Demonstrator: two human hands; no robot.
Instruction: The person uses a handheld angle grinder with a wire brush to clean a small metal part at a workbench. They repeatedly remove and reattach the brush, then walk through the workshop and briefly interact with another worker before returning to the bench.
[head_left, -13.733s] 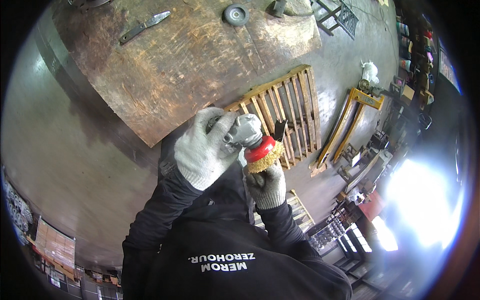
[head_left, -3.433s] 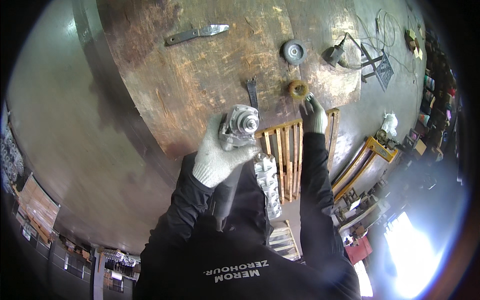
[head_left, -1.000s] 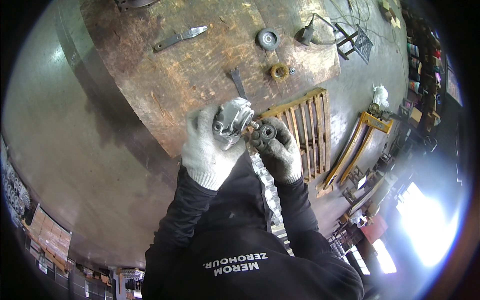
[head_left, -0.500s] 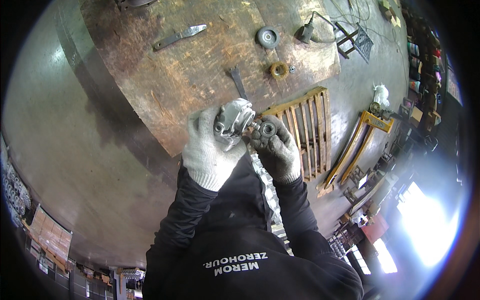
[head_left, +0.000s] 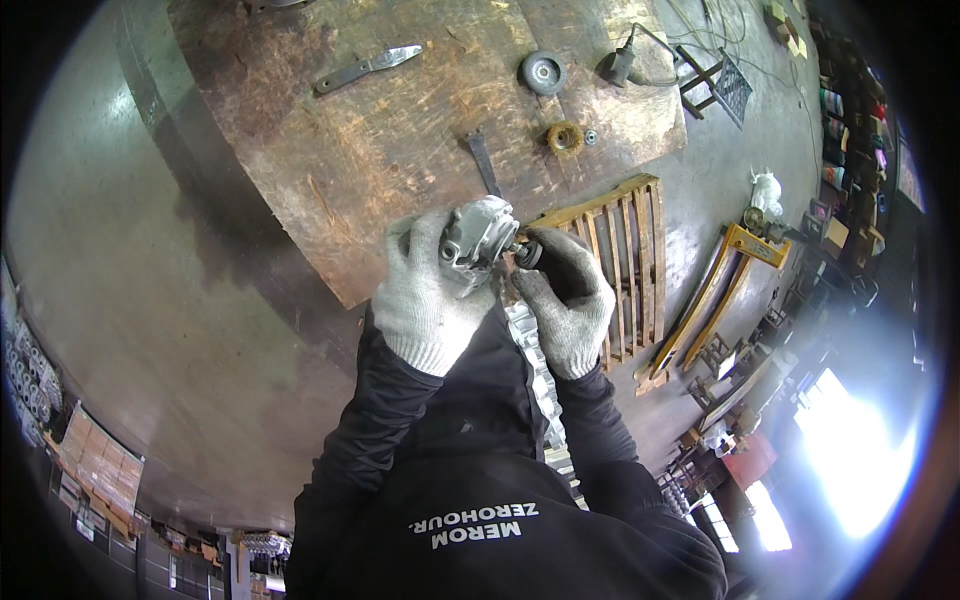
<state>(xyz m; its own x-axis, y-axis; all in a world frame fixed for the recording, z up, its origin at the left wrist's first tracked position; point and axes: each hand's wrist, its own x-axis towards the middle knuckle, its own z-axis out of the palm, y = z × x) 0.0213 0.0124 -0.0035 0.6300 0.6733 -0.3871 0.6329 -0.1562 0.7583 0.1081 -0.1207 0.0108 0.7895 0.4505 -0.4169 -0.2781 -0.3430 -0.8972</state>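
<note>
My left hand (head_left: 432, 300), in a white knit glove, is wrapped around the silver metal gear head of an angle grinder (head_left: 484, 232) in front of my body. The short threaded spindle sticks out to the right. On the spindle's end sits a small dark round flange (head_left: 528, 256). Curled around that flange are the fingers of my right hand (head_left: 572, 310), whose glove is soiled dark grey at the fingertips. Index finger and thumb lie on either side of its edge. The grinder's body below the head is mostly hidden by my left hand.
On the worn wooden table (head_left: 330, 170) lie a flat wrench (head_left: 483, 163), a knife-like scraper (head_left: 368, 70), a grey disc (head_left: 543, 73), a wire cup brush (head_left: 564, 139), a small nut (head_left: 590, 137) and a corded dark connector (head_left: 620, 66). A wooden pallet (head_left: 630, 270) and yellow pallet jack (head_left: 757, 245) stand right.
The flange, earlier held face-up beside the spindle in my right fingers, now sits edge-on at the spindle's end. My right hand has turned and its fingers have loosened around it.
</note>
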